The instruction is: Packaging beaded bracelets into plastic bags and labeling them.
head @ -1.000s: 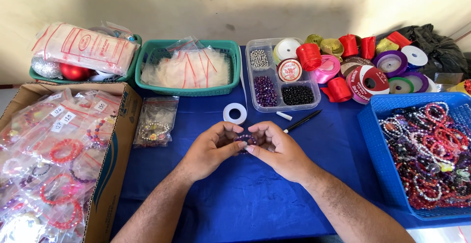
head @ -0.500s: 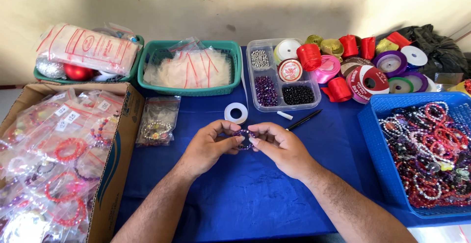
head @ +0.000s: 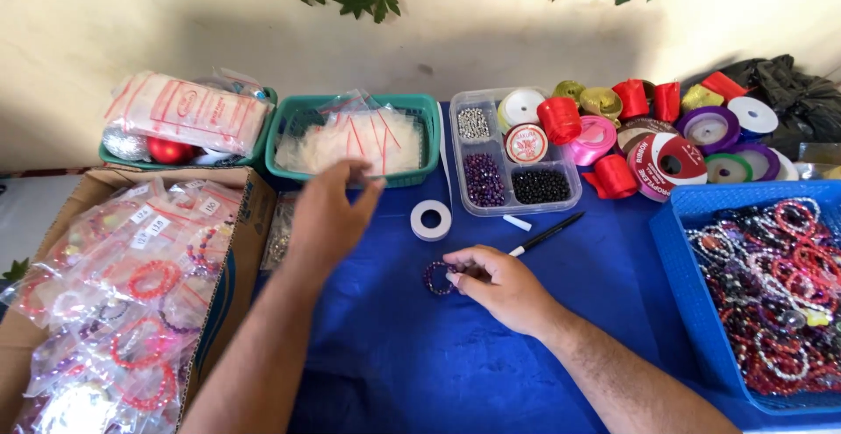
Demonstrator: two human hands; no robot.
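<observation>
The left hand (head: 328, 215) is lifted, its forearm running up from the lower left edge of the view. Its back faces the camera, the fingers loosely spread and pointing away, the thumb out to the right. The right hand (head: 499, 287) lies low, palm down, its forearm coming in from the lower right. Its fingers are curled inward, with the fingertips (head: 454, 280) pinched together at the left end.
</observation>
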